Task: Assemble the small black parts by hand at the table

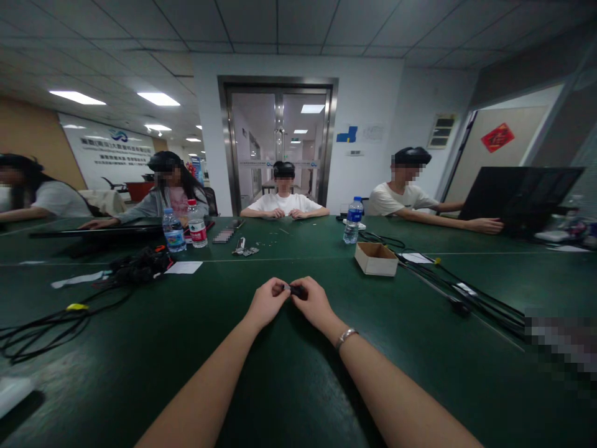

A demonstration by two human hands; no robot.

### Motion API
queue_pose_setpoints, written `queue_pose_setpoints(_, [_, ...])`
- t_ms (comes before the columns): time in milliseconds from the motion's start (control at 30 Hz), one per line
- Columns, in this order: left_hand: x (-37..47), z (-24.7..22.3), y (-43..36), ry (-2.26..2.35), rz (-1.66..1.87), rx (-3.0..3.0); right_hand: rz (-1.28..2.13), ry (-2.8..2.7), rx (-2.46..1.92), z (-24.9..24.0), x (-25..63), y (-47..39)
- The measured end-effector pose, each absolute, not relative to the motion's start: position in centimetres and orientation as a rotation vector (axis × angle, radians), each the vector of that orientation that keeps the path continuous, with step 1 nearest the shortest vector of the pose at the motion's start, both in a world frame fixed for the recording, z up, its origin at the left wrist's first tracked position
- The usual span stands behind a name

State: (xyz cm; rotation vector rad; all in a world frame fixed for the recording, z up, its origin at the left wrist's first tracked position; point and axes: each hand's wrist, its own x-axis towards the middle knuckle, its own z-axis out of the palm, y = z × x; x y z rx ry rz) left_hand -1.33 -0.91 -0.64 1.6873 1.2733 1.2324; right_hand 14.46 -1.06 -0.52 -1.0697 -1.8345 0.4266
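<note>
My left hand (267, 303) and my right hand (316, 302) meet just above the green table, fingertips almost touching. Between them is a small dark object (295, 290) with a pale, metallic-looking end; it is too small to name. My right fingers pinch its dark body. My left thumb and fingertips close at the pale end, where my fingers hide part of it. A silver bracelet (346, 338) is on my right wrist.
An open cardboard box (375, 260) stands right, near a water bottle (353, 221). Two bottles (174, 231) and small metal pieces (246, 250) lie left and ahead. Black cables (471, 295) run along the right; more cables (51, 330) coil left. Co-workers sit across the green table (224, 386).
</note>
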Motion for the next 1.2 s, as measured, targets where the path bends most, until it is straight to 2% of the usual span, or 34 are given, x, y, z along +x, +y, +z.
queue_pose_setpoints(167, [0.0,0.0,-1.0,1.234,1.439,1.269,0.629,-1.664,-1.083,-0.5,13.5,-1.2])
queue_pose_setpoints(300, [1.6,0.5,-1.4,1.044,1.463,1.077,0.829,-1.497,-1.054,-0.5,12.9,-1.4])
queue_pose_setpoints(500, [1.6,0.0,-1.8,1.059,1.501,0.936,0.777,-1.546,-1.071,-0.6,13.0,-1.5])
queue_pose_setpoints(667, [-0.2,0.0,-1.8,1.011,1.32,1.29,0.602,-1.682,-1.142,-0.7,14.4,-1.0])
queue_pose_setpoints(800, [-1.1,-0.6,-1.4,1.265,1.248,1.646,0.504,-1.797,-1.148,-0.6,15.1,-1.0])
queue_pose_setpoints(933, [-1.3,-1.3,-1.0,1.467,1.227,1.706,0.439,-1.891,-1.105,-0.3,14.9,-1.3])
queue_pose_setpoints(1133, [-1.7,-1.2,-0.6,1.127,1.221,1.645,0.441,-1.875,-1.127,-0.1,14.9,-1.4])
queue_pose_setpoints(1200, [-1.7,-1.0,-0.8,1.142,1.213,1.665,0.434,-1.873,-1.137,-0.2,14.9,-1.3])
